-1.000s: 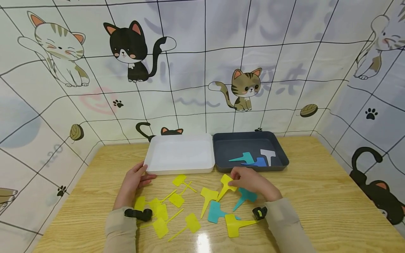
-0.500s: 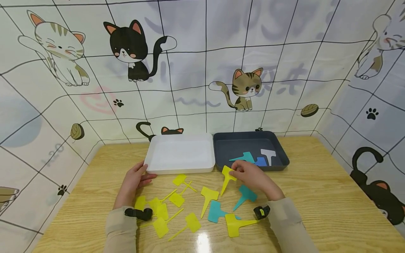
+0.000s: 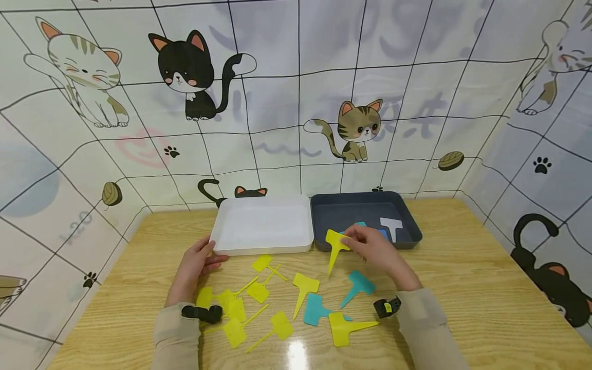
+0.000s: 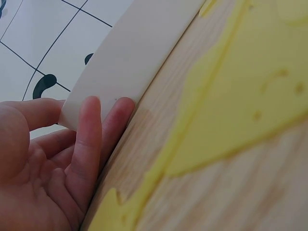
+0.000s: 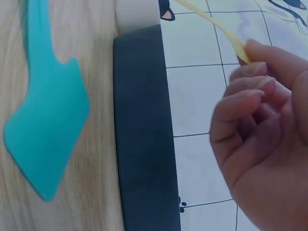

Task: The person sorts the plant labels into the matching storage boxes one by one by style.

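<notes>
In the head view my right hand pinches a yellow T-shaped plant label by one side of its head, between thumb and forefinger. The label hangs point down before the front wall of the dark grey tray. Inside that tray lie a white label and partly hidden teal and blue ones. My left hand holds the front left corner of the white tray; in the left wrist view its fingers lie against the wall. A teal label fills the right wrist view's left side.
On the wooden table, several yellow labels lie in front of the white tray, some overlapping. Near my right forearm are a teal label, another teal label and a yellow one. A cat-patterned cloth stands behind.
My right hand has raised the yellow label off the table and moved it forward and slightly right, toward the dark grey tray. The left hand has stayed at the white tray's corner.
</notes>
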A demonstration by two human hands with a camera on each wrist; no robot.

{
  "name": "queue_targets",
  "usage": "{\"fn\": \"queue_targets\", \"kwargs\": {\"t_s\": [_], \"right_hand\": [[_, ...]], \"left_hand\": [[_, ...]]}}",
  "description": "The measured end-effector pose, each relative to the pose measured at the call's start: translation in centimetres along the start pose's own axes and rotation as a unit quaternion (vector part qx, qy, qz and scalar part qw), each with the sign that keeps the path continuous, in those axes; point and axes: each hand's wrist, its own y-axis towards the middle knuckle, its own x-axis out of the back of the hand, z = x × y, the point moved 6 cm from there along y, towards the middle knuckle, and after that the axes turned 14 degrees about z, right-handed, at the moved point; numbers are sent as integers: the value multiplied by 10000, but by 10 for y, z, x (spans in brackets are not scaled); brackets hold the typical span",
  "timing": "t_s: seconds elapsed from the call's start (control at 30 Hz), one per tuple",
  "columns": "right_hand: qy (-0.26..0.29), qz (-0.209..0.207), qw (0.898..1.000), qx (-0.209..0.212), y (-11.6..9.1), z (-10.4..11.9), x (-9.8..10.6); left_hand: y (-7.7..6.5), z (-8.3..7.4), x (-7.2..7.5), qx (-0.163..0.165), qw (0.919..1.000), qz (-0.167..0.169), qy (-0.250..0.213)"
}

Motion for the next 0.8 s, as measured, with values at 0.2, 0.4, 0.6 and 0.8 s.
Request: {"fn": "queue_targets", "kwargs": {"t_s": [0.2,0.4,0.6,0.8], "right_hand": [[314,-581,9978,-50,-5,-3,14],[637,-1013,9928,-41,-9,-8,24],[1007,-1453,9842,-45,-14,-16,33],[1290,-1906,9732,-33,-15,-25,40]], "left_hand": [[-2,-2,-1,-47,10000,74,-14],[-3,-2,-2,51,10000,61,-50],[-3,-2,-2,69,10000,9,-3],[-3,-2,-2,66,10000,-26,19]]}}
